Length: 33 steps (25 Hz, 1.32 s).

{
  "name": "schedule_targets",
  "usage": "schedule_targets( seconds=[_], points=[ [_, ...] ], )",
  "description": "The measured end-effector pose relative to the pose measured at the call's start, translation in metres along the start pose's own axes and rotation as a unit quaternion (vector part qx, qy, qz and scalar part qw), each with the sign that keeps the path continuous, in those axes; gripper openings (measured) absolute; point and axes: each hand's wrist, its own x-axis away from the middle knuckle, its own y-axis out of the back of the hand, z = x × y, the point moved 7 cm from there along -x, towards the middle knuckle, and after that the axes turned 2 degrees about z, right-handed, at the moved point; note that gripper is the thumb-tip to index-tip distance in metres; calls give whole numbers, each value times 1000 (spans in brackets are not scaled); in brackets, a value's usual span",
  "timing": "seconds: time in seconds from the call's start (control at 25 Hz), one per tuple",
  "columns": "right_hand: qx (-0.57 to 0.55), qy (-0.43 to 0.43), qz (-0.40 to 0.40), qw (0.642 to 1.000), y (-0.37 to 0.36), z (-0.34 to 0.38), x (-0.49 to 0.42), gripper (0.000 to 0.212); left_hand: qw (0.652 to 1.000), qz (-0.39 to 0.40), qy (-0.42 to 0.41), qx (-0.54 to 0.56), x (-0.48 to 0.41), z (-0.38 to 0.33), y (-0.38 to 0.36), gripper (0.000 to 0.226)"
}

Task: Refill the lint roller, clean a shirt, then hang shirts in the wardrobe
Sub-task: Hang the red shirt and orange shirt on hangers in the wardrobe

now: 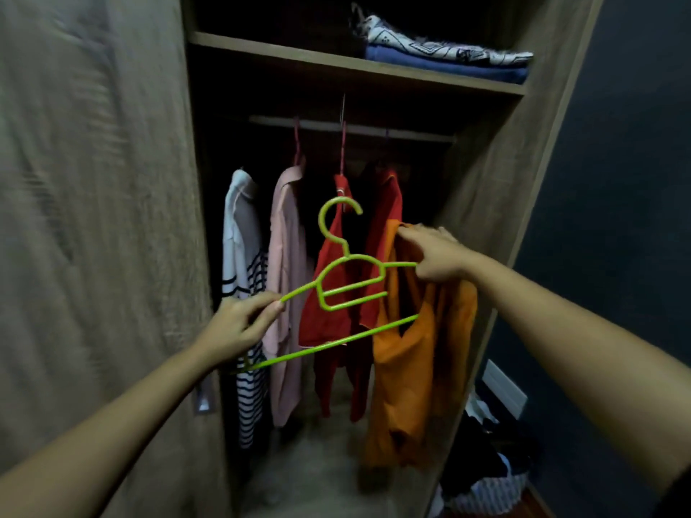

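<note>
- Here we are at the open wardrobe (486, 203), and it's the hanging step: the lint roller is nowhere in view.
- The left hand (239, 323) has a pinching grip on the left arm of the green hanger (336, 341), thumb and fingers closed round the tip, holding it up in front of the clothes.
- The right hand (433, 256) is at the hanger's other end. Its grip is closed on the orange shirt (407, 368) near the top edge, with the hanger's right tip running in just under the fingers. I can't tell whether it clasps the plastic as well.
- The orange shirt droops from that hand in a loose bunch. The right hanger arm looks to be going into it, but the left shoulder is plainly not on yet.
- Behind, the rail (411, 133) carries a striped shirt (246, 278), a pink shirt (286, 293) and a red shirt (329, 293). There looks to be room towards the right end.
- Next move, I'd say: draw the cloth across over the left arm so both shoulders sit, then lift the hook up to the rail.
- Watch the slack cloth, as it could slide straight off that tilted hanger.
</note>
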Motion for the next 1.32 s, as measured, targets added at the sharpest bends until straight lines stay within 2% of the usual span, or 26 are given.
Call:
schedule_targets(
  seconds=[0.08,0.12,0.2,0.28,0.36,0.44,0.52,0.6,0.68,0.76,0.84,0.96,1.12,1.28,1.32],
  points=[
    [-12,48,18,999,-1,41,16,83,999,-11,-27,14,-5,-17,-2,39],
    [-4,64,0,998,5,53,23,79,999,-24,-35,14,-5,-24,-1,37],
    [70,125,-107,984,25,72,42,64,998,-60,-24,-12,-3,-31,5,41],
    [114,193,-197,954,36,86,57,50,989,-95,39,-108,-2,-30,14,46],
    [114,216,-231,942,38,96,59,35,957,-156,131,-207,-1,-35,27,34],
    [101,205,-256,939,41,104,56,33,953,-201,121,-190,6,-66,23,27],
    [72,201,-291,933,51,112,59,36,970,-149,68,-180,24,-96,-8,27],
    [51,223,-322,919,64,118,65,40,981,-43,103,-161,48,-92,-41,38],
    [36,243,-340,908,75,115,70,43,990,31,118,-72,66,-64,-54,45],
    [21,252,-344,904,80,99,75,46,994,39,96,19,84,-32,-44,36],
    [25,262,-325,908,72,79,81,48,992,44,107,56,96,1,-19,32],
    [72,270,-286,917,44,63,85,56,989,132,63,10,88,11,9,34],
    [11,243,-259,935,22,74,81,58,988,137,64,34,45,-14,14,6],
    [-86,222,-218,946,22,83,74,43,994,57,59,71,9,-37,31,55],
    [-106,218,-198,950,22,76,73,42,994,38,59,81,4,-35,43,62]
  ],
)
